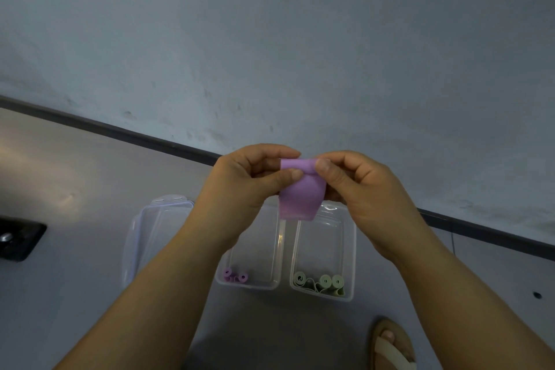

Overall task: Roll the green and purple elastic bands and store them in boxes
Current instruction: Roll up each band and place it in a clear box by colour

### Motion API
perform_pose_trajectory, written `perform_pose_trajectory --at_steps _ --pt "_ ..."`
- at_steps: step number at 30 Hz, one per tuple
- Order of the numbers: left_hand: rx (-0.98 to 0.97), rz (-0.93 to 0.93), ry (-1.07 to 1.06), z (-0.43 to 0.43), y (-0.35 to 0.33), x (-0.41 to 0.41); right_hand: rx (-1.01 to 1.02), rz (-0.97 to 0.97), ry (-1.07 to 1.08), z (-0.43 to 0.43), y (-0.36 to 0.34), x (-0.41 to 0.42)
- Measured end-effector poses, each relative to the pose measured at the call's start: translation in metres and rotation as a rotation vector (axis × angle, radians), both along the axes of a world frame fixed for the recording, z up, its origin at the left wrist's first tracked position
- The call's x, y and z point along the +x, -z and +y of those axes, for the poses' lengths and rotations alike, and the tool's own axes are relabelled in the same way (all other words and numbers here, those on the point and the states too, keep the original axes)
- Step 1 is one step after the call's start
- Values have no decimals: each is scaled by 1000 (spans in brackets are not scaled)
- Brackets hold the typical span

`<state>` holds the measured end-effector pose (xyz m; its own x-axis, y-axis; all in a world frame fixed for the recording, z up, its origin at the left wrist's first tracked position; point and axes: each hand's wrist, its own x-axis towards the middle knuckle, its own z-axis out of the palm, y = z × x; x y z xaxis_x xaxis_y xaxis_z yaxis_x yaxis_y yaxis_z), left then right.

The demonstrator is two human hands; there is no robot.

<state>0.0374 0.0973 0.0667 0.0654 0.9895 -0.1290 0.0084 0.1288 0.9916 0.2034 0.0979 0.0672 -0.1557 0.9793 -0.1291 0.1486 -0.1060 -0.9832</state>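
Observation:
A purple elastic band (pixel 301 194) hangs in the air between both hands, its top edge folded over. My left hand (pixel 252 180) pinches its upper left corner with thumb and fingers. My right hand (pixel 357 186) pinches its upper right corner. Below on the floor stand two clear plastic boxes side by side. The left box (pixel 277 252) holds two rolled purple bands (pixel 235 276) at its near end. The right box (pixel 353 249) holds three rolled green bands (pixel 319 282), one partly unrolled.
A clear lid (pixel 150 231) lies on the grey floor left of the boxes. A dark object (pixel 18 239) sits at the far left edge. A sandalled foot (pixel 390 345) is at the bottom right. A dark skirting strip (pixel 480 227) runs along the wall behind.

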Motion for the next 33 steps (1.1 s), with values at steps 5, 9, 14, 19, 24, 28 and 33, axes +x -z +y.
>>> perform_pose_trajectory --at_steps 5,9,14,19,24,28,33 --pt "-6 -18 14 0 0 0 31 -12 -4 1 0 1" --pt "-67 -88 12 -1 -1 3 34 2 16 1 1 3" --pt "-114 -44 6 0 -2 3 44 -2 15 2 3 3" --pt "-92 -5 -7 1 -1 2 12 32 7 1 3 2" --pt "-70 -21 -28 0 -1 2 -37 30 12 1 1 1" --pt "-54 -11 -23 0 -1 2 -29 -9 25 2 3 1" --pt "-46 -2 6 0 -2 2 -16 27 6 2 3 3"
